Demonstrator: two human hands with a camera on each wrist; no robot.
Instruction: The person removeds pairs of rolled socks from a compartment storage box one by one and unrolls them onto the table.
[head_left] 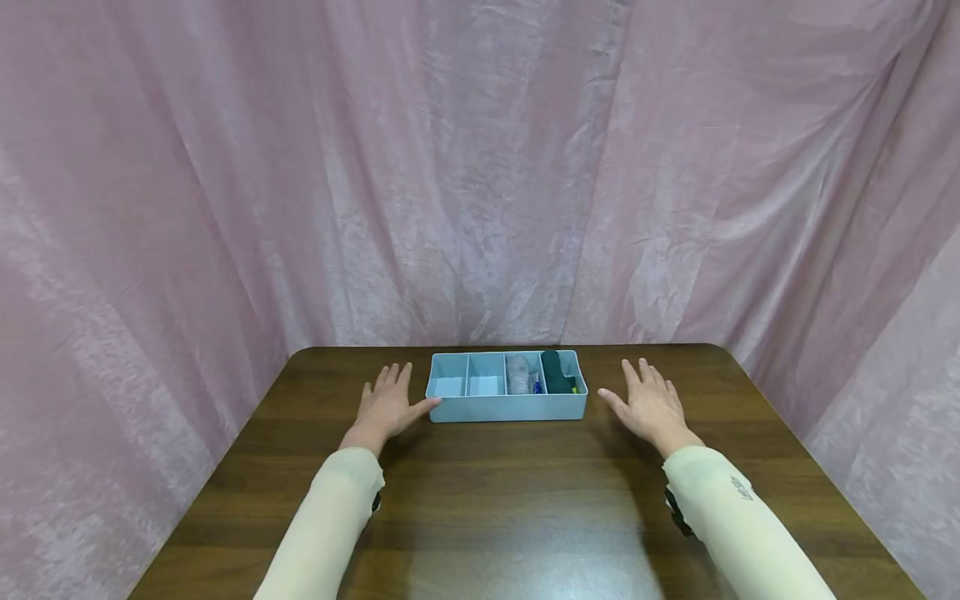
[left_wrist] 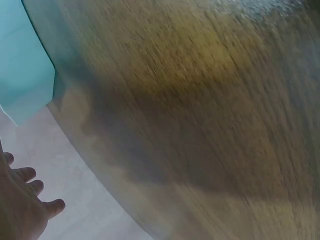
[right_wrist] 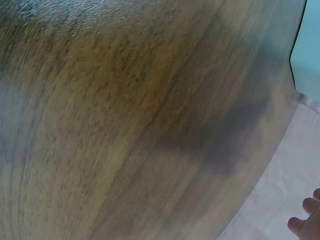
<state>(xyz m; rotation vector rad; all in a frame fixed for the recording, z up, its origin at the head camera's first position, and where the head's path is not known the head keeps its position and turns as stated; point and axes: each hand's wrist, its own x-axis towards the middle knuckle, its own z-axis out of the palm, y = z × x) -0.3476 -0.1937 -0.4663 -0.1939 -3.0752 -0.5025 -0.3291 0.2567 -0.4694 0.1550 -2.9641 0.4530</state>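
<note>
Head view: the blue tray (head_left: 510, 408) lies lengthwise left to right; both hands (head_left: 386, 407) (head_left: 652, 407) released.

The back is being covered by a pink curtain (head_left: 480, 167), which is being gathered in soft folds. In front of it, a brown wooden table (head_left: 510, 492) with rounded far corners is being seen, and pale light (head_left: 517, 567) is being reflected there.

Head view forward and down over table (head_left: 495, 500), wrist views closer, slanted, all sharing blue box (head_left: 507, 408)
</note>
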